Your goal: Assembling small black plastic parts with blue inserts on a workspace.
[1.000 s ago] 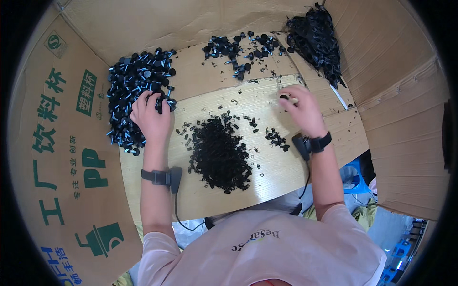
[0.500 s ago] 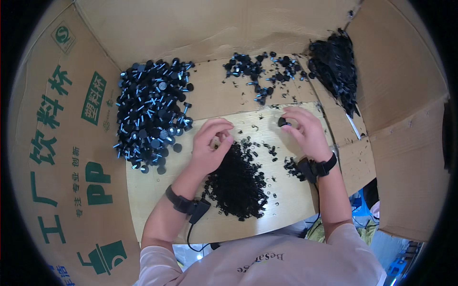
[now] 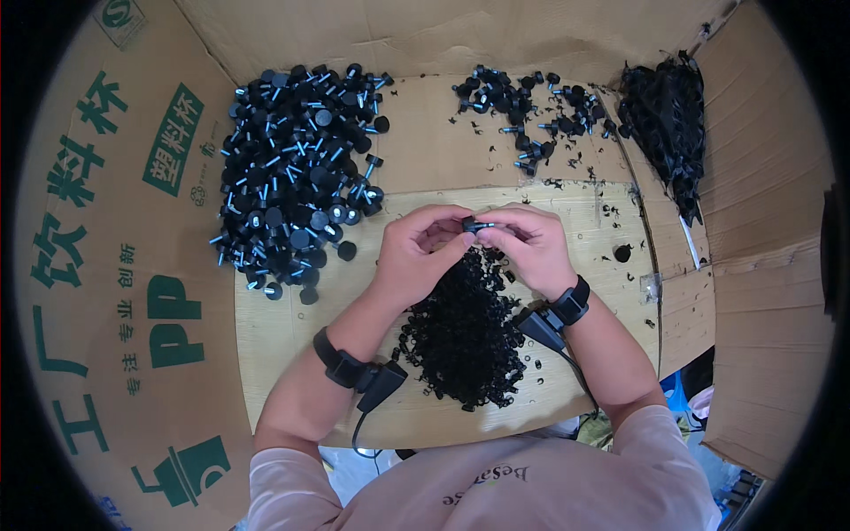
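My left hand is closed, pinching a screw with a round black head between thumb and fingertips. Its metal shank points right, toward my right hand, whose thumb and forefinger are closed about the shank end. Whether a small ring is also between those right fingertips is hidden. Both hands meet above the far end of a heap of small black rings on the pale board.
A large pile of black-headed screws lies at the left, with a smaller group at the back. Black stringy scraps fill the back right corner. One black round piece lies at the right. Cardboard walls enclose the board.
My right hand has moved left with a black piece and met my left hand, which has closed on the screw. The whole view has shifted slightly.
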{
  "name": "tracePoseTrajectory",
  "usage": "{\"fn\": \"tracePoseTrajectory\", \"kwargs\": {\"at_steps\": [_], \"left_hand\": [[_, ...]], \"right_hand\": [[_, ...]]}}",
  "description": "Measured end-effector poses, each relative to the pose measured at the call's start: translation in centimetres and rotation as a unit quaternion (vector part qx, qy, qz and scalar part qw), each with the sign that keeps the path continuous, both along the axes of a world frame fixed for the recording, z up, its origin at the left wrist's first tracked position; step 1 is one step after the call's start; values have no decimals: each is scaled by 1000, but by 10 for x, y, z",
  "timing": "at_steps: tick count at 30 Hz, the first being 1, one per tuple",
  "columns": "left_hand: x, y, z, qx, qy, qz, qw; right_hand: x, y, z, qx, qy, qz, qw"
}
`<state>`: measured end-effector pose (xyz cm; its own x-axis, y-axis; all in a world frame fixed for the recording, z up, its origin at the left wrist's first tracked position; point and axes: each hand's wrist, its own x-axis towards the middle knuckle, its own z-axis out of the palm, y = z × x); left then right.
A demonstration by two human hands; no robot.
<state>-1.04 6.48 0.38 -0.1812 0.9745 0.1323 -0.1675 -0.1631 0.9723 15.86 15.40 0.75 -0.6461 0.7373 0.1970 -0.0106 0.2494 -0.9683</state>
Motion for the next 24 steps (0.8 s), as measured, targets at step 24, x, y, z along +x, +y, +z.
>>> {"fn": "tracePoseTrajectory", "kwargs": {"at_steps": [24], "left_hand": [[10,0,3,222,350,54,908]], "right_hand": [[6,0,-7,-193,-1,74,978]]}}
